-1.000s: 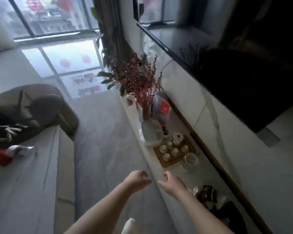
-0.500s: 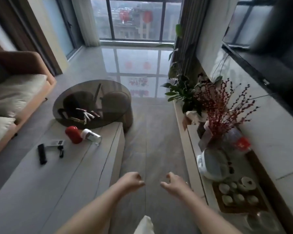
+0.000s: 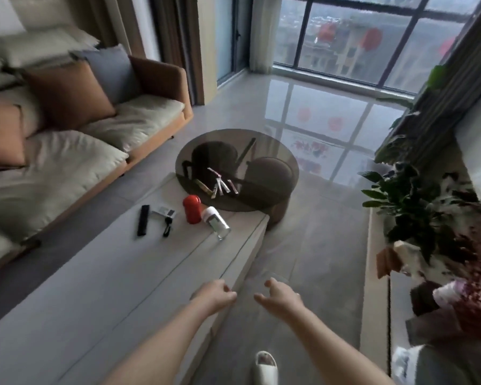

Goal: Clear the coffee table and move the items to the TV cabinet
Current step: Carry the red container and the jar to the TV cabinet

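The long grey coffee table (image 3: pixel 100 287) runs from lower left toward the middle. At its far end lie a black remote (image 3: pixel 143 224), a small white card or box (image 3: pixel 164 211), a black key-like item (image 3: pixel 167 227), a red bottle (image 3: pixel 192 209) standing upright and a clear bottle with a white cap (image 3: pixel 216 222) on its side. Several thin sachets (image 3: pixel 220 184) lie on the round dark glass table (image 3: pixel 238 165) beyond. My left hand (image 3: pixel 214 295) and my right hand (image 3: pixel 280 295) hover over the near table edge, fingers loosely curled, holding nothing. The TV cabinet (image 3: pixel 376 273) runs along the right.
A sofa (image 3: pixel 67 140) with cushions lines the left side. Potted plants (image 3: pixel 417 201) and a red-berry bouquet (image 3: pixel 478 279) crowd the cabinet top on the right. Grey floor lies between table and cabinet. My slippered foot (image 3: pixel 264 369) shows at the bottom.
The view has swung left from the TV cabinet to the coffee table and sofa. Both hands stay in front of me, holding nothing.
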`<action>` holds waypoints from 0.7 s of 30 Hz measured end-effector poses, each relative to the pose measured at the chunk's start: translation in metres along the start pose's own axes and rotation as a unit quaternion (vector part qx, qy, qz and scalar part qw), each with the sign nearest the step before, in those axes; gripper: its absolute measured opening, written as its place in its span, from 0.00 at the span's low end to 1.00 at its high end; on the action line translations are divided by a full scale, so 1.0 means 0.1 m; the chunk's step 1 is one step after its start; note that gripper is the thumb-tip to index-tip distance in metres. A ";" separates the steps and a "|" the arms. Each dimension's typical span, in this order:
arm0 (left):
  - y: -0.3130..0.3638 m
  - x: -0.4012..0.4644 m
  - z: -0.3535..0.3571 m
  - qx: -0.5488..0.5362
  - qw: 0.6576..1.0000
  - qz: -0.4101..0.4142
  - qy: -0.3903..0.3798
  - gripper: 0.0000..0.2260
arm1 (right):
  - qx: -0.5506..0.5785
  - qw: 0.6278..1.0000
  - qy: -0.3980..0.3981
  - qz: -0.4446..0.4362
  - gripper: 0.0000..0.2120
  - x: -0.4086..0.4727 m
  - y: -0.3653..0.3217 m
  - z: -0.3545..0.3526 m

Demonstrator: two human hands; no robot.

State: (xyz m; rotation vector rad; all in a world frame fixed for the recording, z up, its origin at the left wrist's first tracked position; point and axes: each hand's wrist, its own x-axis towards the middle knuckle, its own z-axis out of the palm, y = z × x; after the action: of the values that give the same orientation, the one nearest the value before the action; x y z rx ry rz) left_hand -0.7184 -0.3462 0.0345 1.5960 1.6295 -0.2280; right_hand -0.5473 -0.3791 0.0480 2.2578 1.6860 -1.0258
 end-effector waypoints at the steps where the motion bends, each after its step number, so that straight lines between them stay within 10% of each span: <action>1: 0.01 0.04 -0.02 -0.012 1.000 -0.010 0.009 0.18 | -0.012 1.000 -0.007 -0.013 0.26 0.11 -0.03 -0.05; 21: 0.04 0.72 -0.40 -0.192 0.959 -0.197 0.073 0.17 | -0.115 0.973 -0.118 -0.163 0.26 1.70 -0.62 -0.53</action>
State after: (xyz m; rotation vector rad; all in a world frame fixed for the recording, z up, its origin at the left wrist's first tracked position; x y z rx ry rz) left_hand -0.7217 -0.2660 0.0155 1.0079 1.9606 0.0066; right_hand -0.5560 -0.1956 0.0046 1.6818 1.9904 -1.0463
